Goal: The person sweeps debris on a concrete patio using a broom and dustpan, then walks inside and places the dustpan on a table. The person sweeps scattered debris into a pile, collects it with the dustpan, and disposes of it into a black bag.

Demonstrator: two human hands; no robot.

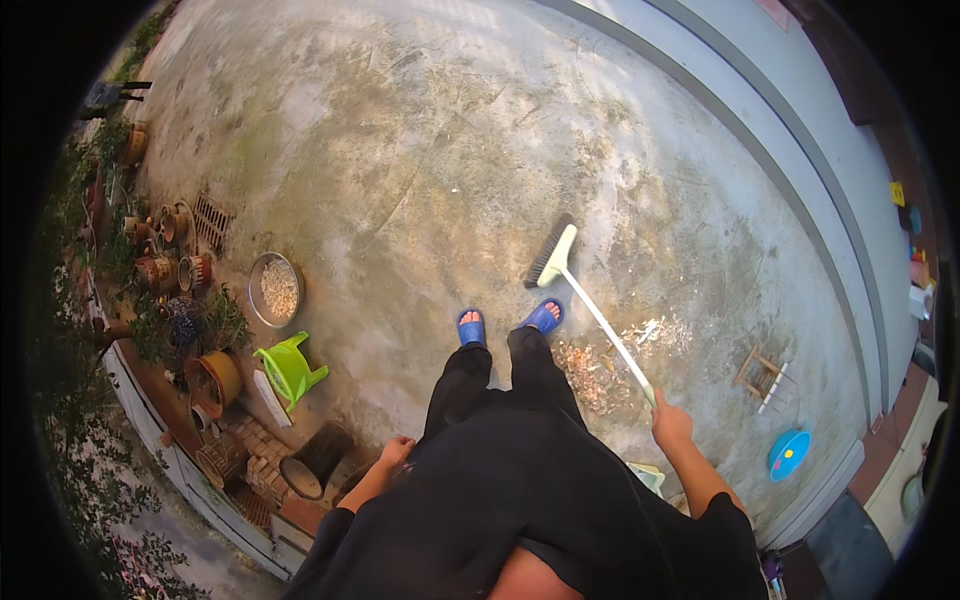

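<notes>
My right hand (671,424) grips the green end of the white handle of a push-type broom (559,259). The broom's pale green head, with dark bristles, is on the concrete just beyond my feet in blue sandals. A scattered pile of reddish and pale debris (592,375) lies on the ground to the right of my feet, partly beneath the handle. Whitish scraps (652,330) are spread beyond it. My left hand (397,451) hangs beside my left hip with its fingers curled; whether something small is in it cannot be told.
To the left stand a metal basin (300,289) holding pale pieces, a green plastic stool (289,371), potted plants and stacked bricks. On the right are a small wooden stool (759,377) and a blue basin (780,469). Steps (810,165) run along the right side.
</notes>
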